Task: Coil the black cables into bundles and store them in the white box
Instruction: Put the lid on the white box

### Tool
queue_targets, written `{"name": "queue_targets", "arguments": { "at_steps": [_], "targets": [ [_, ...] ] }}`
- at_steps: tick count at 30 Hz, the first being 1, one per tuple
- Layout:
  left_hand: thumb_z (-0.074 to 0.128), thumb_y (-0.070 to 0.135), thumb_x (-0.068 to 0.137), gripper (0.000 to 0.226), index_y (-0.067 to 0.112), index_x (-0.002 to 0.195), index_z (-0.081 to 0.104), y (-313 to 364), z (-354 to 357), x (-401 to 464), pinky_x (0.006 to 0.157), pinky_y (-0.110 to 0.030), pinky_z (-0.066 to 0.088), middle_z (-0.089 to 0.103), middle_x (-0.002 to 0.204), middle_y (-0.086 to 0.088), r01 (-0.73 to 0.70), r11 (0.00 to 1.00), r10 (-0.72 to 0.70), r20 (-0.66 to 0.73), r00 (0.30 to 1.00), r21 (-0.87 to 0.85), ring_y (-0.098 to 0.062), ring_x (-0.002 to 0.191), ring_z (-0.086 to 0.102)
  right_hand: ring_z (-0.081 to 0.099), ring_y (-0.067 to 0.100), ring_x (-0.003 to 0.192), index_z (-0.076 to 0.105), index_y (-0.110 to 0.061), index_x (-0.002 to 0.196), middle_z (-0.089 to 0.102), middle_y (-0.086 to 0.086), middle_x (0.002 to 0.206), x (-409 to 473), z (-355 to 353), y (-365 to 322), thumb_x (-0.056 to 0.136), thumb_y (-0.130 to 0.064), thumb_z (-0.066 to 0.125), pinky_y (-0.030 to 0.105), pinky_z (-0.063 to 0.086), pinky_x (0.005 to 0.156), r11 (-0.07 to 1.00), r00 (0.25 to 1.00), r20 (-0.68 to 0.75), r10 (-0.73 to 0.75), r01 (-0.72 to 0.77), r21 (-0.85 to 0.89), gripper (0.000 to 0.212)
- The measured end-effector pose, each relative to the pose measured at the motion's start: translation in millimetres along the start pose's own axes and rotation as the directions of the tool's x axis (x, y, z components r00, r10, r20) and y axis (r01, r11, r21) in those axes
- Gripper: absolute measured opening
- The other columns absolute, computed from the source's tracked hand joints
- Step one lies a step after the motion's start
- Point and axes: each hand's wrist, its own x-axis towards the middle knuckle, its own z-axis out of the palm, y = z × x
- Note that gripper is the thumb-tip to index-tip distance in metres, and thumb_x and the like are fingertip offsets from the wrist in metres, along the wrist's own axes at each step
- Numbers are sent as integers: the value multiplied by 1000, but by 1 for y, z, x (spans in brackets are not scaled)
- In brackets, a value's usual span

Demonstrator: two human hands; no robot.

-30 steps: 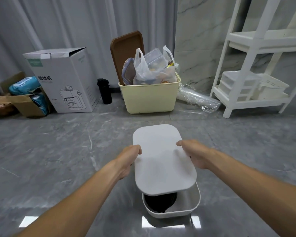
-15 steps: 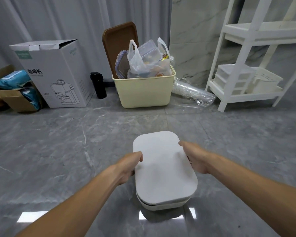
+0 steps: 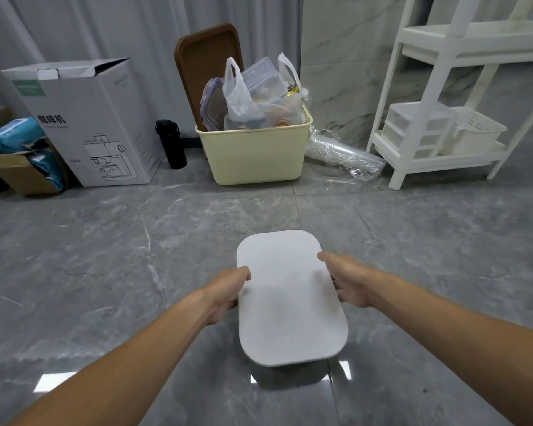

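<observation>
The white box (image 3: 291,298) sits lidded on the grey floor (image 3: 105,272) between both hands. The left hand (image 3: 225,292) grips its left edge, the right hand (image 3: 348,279) its right (cables hidden inside).

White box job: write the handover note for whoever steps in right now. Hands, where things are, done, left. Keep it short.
Left hand: grips the left edge of the lid.
Right hand: grips the right edge of the lid.
White box: on the grey floor, almost wholly hidden under the lid, which covers its opening.
Black cables: none in view; they cannot be seen with the lid over the box.
Done: lid is over the box.
Left: check that the lid sits flush, then let go.
</observation>
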Motion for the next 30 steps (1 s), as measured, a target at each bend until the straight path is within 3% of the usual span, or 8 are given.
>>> {"name": "queue_targets", "arguments": {
  "at_steps": [2,3,4,6,9,13,19,30],
  "targets": [
    [43,20,99,28,11,123,54,0,1,3,96,-34,42,50,103,0,-30,998,32,-35,999,51,-20,96,53,60,28,115,56,-13,128,65,7,123,2,0,0,106,-36,36,41,46,99,1000,1000,-18,0,0,-14,38],
    [41,21,100,32,11,128,52,-1,1,6,98,-36,41,49,107,1,-71,991,78,-56,995,111,-15,90,32,60,28,117,56,-12,129,65,7,125,3,1,0,105,-36,35,39,46,98,1000,1000,-25,-6,6,-26,40],
    [40,22,101,36,11,134,47,-2,1,8,102,-38,39,49,116,2,-134,969,154,-87,984,207,-21,139,32,58,27,120,55,-12,133,62,7,130,4,2,0,105,-36,34,37,45,98,998,999,-38,-25,23,-57,42],
    [39,24,100,38,14,137,41,-6,0,14,102,-36,38,44,136,1,-266,833,367,-125,922,486,-25,131,44,49,28,131,48,-8,142,52,7,143,9,4,-1,106,-36,31,34,39,101,966,985,-103,-138,110,-233,49],
    [36,28,100,40,18,138,35,-12,-3,23,111,-41,30,38,143,2,-331,506,598,-48,800,797,-22,136,33,39,29,136,43,-2,138,43,15,147,17,4,-1,106,-36,31,37,32,108,796,903,-175,-392,238,-556,49],
    [28,34,102,59,17,157,14,-13,-4,34,124,-40,11,12,166,2,-283,320,604,35,796,904,-19,153,4,41,24,124,45,-10,123,47,5,126,29,3,1,105,-33,32,36,30,105,452,790,-39,-612,308,-837,31],
    [24,37,105,61,15,159,8,-9,2,45,124,-37,4,2,167,1,-240,279,544,53,838,930,-18,154,-1,15,18,149,21,-10,154,22,3,161,51,7,2,107,-35,26,36,15,119,236,791,82,-606,277,-931,54],
    [23,43,106,62,20,159,3,-9,8,66,121,-38,9,-3,167,8,-258,419,492,21,870,870,-16,153,-1,-3,17,154,8,-7,158,-1,5,168,70,20,-3,107,-37,25,36,6,122,345,829,71,-555,307,-887,61]
  ]
}}
